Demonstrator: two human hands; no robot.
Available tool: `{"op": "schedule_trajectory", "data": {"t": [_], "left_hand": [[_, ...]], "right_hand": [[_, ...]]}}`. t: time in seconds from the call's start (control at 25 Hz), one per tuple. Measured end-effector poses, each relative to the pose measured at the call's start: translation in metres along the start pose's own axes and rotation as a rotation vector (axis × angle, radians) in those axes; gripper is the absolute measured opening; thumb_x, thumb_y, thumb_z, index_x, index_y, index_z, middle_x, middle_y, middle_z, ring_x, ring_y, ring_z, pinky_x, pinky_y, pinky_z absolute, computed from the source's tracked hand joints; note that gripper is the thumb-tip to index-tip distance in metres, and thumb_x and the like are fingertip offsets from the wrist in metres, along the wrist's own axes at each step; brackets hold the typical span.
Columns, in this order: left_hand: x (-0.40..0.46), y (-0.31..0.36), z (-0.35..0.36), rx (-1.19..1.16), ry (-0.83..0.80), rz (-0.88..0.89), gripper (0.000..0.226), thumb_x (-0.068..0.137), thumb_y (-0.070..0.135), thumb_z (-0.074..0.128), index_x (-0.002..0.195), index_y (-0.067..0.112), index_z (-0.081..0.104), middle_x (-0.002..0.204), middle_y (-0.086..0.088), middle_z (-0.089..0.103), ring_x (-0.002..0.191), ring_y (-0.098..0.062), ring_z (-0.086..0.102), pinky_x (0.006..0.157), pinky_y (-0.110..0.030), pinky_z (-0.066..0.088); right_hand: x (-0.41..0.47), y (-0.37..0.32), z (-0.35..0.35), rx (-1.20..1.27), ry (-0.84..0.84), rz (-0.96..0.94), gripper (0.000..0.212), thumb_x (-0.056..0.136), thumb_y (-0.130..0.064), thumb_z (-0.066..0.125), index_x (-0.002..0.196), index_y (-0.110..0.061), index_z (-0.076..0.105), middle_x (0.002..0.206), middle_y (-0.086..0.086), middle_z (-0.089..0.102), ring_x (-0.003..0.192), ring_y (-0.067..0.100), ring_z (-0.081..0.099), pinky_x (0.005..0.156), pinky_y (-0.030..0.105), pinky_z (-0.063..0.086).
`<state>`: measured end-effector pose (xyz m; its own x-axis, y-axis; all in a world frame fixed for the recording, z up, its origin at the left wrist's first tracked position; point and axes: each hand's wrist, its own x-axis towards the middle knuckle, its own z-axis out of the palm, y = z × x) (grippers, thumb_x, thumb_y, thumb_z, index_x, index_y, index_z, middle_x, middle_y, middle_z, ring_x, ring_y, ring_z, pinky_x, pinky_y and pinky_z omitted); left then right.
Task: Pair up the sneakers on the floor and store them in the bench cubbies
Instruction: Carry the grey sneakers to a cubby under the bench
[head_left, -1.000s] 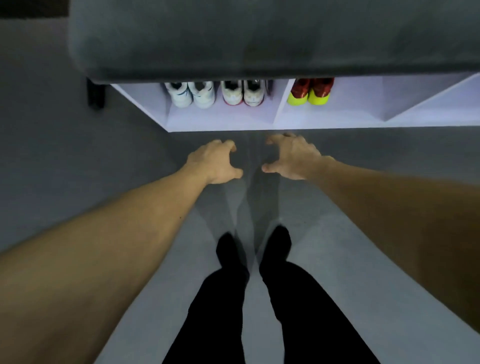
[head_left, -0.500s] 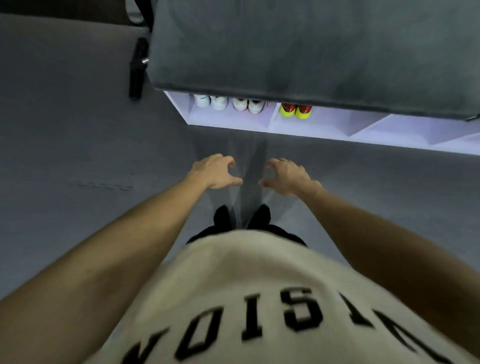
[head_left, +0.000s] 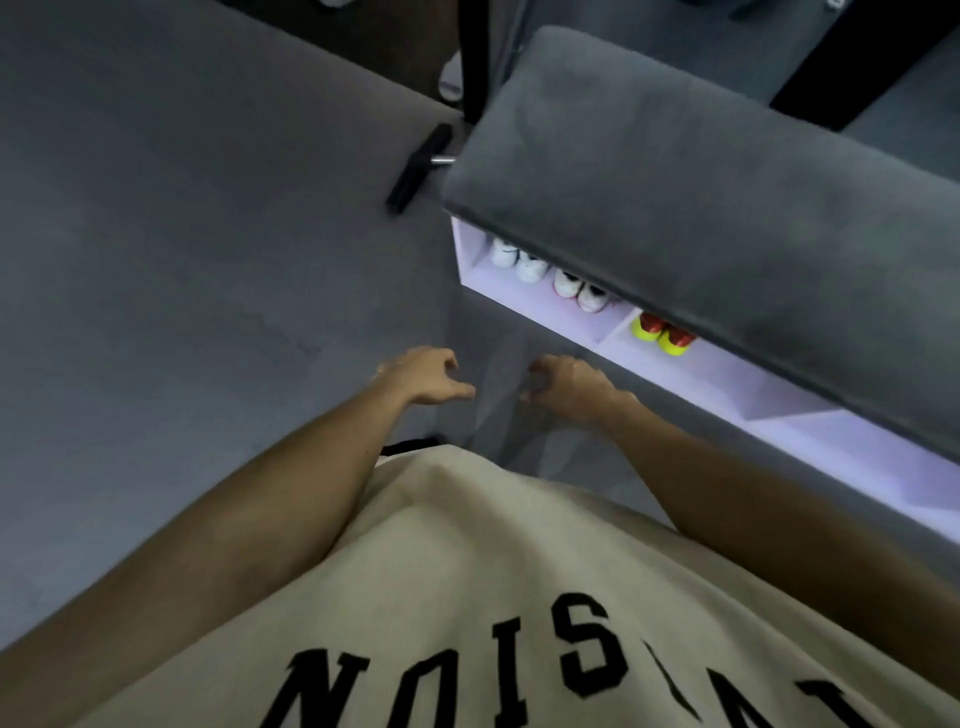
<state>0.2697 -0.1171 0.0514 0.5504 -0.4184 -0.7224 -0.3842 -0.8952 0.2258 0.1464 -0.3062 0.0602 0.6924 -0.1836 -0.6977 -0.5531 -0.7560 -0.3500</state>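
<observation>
The white bench (head_left: 810, 441) with a grey cushion top (head_left: 701, 208) runs diagonally at the right. Its leftmost cubby holds a white sneaker pair (head_left: 519, 260) and a white-and-red pair (head_left: 579, 291). In the cubby to their right sits a red-and-yellow pair (head_left: 662, 335). My left hand (head_left: 423, 376) and my right hand (head_left: 569, 387) hover over the grey floor in front of the bench, fingers loosely curled, holding nothing. No sneaker lies on the visible floor.
Grey carpet (head_left: 182, 312) fills the left. A black bar with a metal pin (head_left: 418, 166) lies beside the bench's left end, with dark furniture legs (head_left: 475, 57) behind it. Cubbies further right (head_left: 841, 457) look empty. My beige shirt (head_left: 519, 597) covers the lower view.
The view has risen and swung left, so the bench now sits diagonally at the right. Both hands stay empty and have drawn back from the cubbies; my legs are hidden by the shirt.
</observation>
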Motion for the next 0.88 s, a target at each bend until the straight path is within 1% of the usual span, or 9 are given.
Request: {"op": "schedule_trajectory", "data": {"t": [0.12, 0.28, 0.44, 0.64, 0.88], "left_hand": [[0.002, -0.042, -0.006, -0.096, -0.013, -0.077, 0.066, 0.074, 0.065, 0.065, 0.127, 0.026, 0.055, 0.137, -0.004, 0.053, 0.122, -0.027, 0.051, 0.102, -0.045, 0.042], [0.013, -0.122, -0.036, -0.203, -0.006, -0.184, 0.070, 0.074, 0.064, 0.065, 0.132, 0.028, 0.050, 0.139, -0.005, 0.050, 0.122, -0.028, 0.051, 0.102, -0.045, 0.043], [0.025, -0.210, -0.092, -0.230, 0.056, -0.196, 0.070, 0.078, 0.063, 0.063, 0.136, 0.027, 0.048, 0.143, -0.005, 0.048, 0.127, -0.028, 0.048, 0.104, -0.043, 0.041], [0.053, -0.318, -0.164, -0.272, 0.026, -0.235, 0.072, 0.075, 0.066, 0.063, 0.134, 0.027, 0.048, 0.141, -0.006, 0.049, 0.125, -0.028, 0.049, 0.103, -0.043, 0.042], [0.109, -0.388, -0.234, -0.352, -0.016, -0.214, 0.071, 0.080, 0.058, 0.065, 0.137, 0.021, 0.046, 0.143, -0.007, 0.045, 0.128, -0.027, 0.047, 0.103, -0.038, 0.041]], "right_hand": [[0.028, -0.040, -0.008, -0.076, -0.040, -0.064, 0.057, 0.083, -0.047, 0.064, 0.134, -0.026, 0.048, 0.140, 0.006, 0.051, 0.128, 0.029, 0.048, 0.108, 0.047, 0.037], [0.081, -0.118, -0.014, -0.114, -0.075, -0.140, 0.057, 0.083, -0.049, 0.063, 0.133, -0.026, 0.050, 0.140, 0.006, 0.052, 0.127, 0.029, 0.050, 0.107, 0.047, 0.037], [0.144, -0.209, -0.016, -0.104, -0.083, -0.149, 0.057, 0.083, -0.049, 0.064, 0.133, -0.026, 0.050, 0.140, 0.004, 0.053, 0.126, 0.027, 0.051, 0.108, 0.047, 0.038], [0.210, -0.325, -0.026, -0.085, -0.102, -0.124, 0.055, 0.083, -0.047, 0.063, 0.130, -0.024, 0.050, 0.136, 0.006, 0.055, 0.121, 0.029, 0.053, 0.105, 0.046, 0.040], [0.292, -0.406, -0.057, -0.079, -0.089, -0.107, 0.051, 0.081, -0.047, 0.065, 0.125, -0.023, 0.054, 0.133, 0.005, 0.058, 0.121, 0.028, 0.054, 0.103, 0.043, 0.042]]}}
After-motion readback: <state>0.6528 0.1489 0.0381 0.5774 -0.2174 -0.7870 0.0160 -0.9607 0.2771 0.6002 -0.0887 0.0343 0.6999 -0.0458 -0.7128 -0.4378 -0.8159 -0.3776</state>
